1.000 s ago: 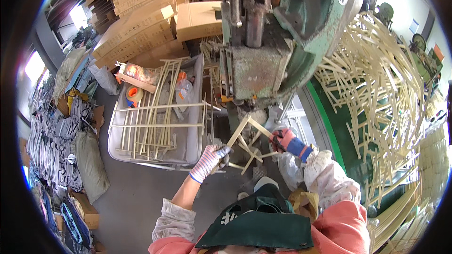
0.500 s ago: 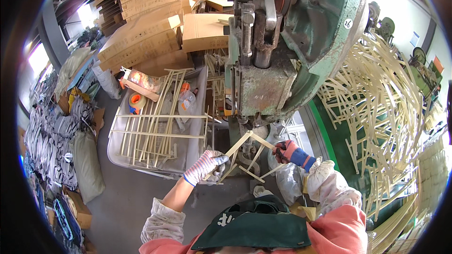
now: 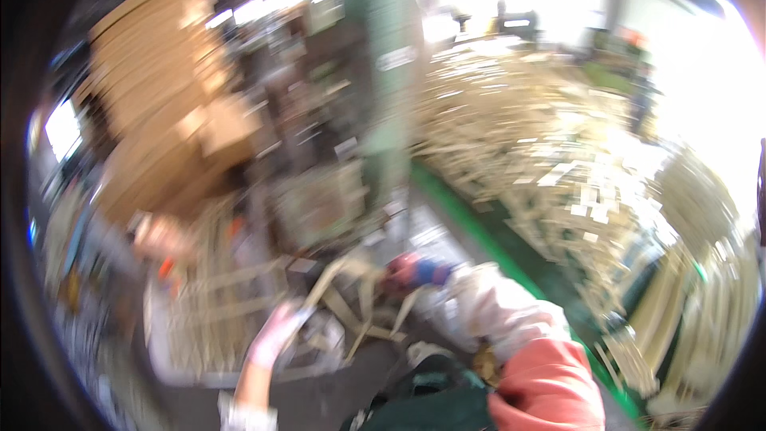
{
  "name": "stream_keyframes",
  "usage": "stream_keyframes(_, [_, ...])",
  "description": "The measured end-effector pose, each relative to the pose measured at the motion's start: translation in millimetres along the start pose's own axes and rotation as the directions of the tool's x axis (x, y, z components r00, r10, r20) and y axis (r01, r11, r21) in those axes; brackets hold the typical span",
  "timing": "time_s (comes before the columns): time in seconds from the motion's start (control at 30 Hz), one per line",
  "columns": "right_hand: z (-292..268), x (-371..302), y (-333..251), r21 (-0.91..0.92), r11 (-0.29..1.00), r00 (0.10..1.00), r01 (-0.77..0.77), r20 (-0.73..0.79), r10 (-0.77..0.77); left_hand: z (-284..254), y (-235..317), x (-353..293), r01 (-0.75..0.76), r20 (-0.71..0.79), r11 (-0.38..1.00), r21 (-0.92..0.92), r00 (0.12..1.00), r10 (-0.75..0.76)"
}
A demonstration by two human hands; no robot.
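Motion blur smears the whole view. Between my hands hangs a linkage of pale wooden slats, joined at angles into a zigzag. My left hand, in a striped glove, is closed on its left end. At the other end, my right hand, in a red and blue glove, closes round a slat; its fingers are partly smeared. Just beyond the slats stands the green press. Left of my left hand is a pale tray with several slats lying in it.
Cardboard boxes are stacked high at the far left. A large heap of pale slats spreads over the right side, with bundled slats nearer me. A bright green floor strip runs along the heap.
My view has swung to the right, so the press and tray now sit further left. Both hands still hold the slat linkage, which has moved left in the picture.
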State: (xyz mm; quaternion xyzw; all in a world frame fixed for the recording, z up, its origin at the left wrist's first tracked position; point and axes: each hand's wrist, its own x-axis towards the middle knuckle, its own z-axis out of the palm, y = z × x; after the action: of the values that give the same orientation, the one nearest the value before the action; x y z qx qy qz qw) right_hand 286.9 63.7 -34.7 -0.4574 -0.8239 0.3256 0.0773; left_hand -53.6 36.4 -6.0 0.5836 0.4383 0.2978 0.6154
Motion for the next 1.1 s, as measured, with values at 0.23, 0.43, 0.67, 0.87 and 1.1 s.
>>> stream_keyframes(0.23, [31, -55, -65, 0.880, 0.474, 0.981, -0.038, -0.057, 0.184, 43, 4, -28, 0.111, -0.300, 0.492, 0.863, 0.898, 0.323])
stream_keyframes(0.43, [14, -118, -47, 0.692, 0.595, 0.902, 0.409, -0.406, -0.148, 54, 50, -78, 0.019, -0.448, 0.591, 0.807, 0.672, 0.590])
stream_keyframes(0.67, [55, -253, 171, 0.673, 0.687, 0.401, -0.274, -0.570, 0.717, -47, 56, -155, -0.269, -0.736, 0.778, 0.568, 0.256, 0.626])
stream_keyframes(0.87, [126, -181, 226, 0.922, 0.273, 0.743, 0.275, -0.384, 0.548, -112, -8, -216, -0.565, -0.898, 0.804, 0.187, 0.234, 0.373])
stream_keyframes(1.1, [31, -154, 110, 0.751, 0.463, 0.821, 0.471, -0.565, 0.082, -80, -134, -302, -0.358, -0.914, 0.916, -0.181, 0.406, -0.022])
